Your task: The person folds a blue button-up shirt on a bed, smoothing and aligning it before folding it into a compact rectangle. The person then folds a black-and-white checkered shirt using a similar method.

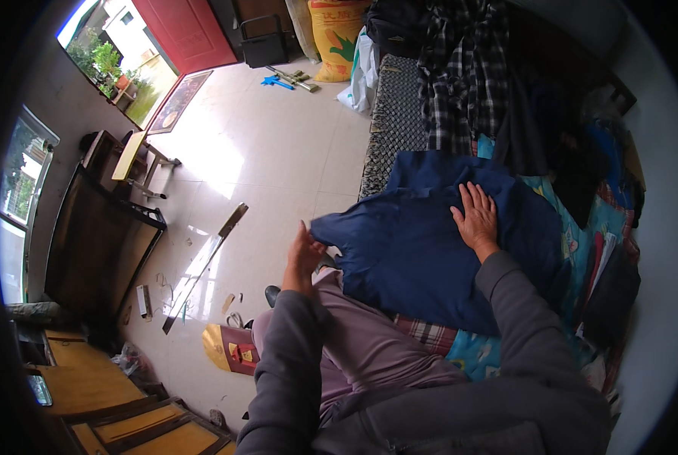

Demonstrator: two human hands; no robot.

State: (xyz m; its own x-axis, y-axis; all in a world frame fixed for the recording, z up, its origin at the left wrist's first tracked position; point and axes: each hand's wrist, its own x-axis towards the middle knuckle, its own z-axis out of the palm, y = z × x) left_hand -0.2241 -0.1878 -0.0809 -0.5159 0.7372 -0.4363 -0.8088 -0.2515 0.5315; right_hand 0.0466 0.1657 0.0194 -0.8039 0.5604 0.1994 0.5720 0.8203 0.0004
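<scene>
A dark navy garment (pixel 413 244) lies spread in front of me, partly over the bed and partly towards my lap. Its narrow left end, apparently a sleeve, is slightly blurred and held up at the edge by my left hand (pixel 304 256); the fingertips there are partly hidden. My right hand (pixel 478 219) rests flat on top of the cloth, palm down, gripping nothing. Under the garment show a red plaid cloth (pixel 424 331) and a turquoise patterned cloth (pixel 475 352).
Black plaid clothing (pixel 464 74) and dark clothes (pixel 578 153) are heaped at the bed's far and right sides. A yellow sack (pixel 336 40) and white bag (pixel 361 77) stand beyond. On the floor lie a long flat strip (pixel 208 264), a red-gold bag (pixel 230 348) and blue toy (pixel 276 82).
</scene>
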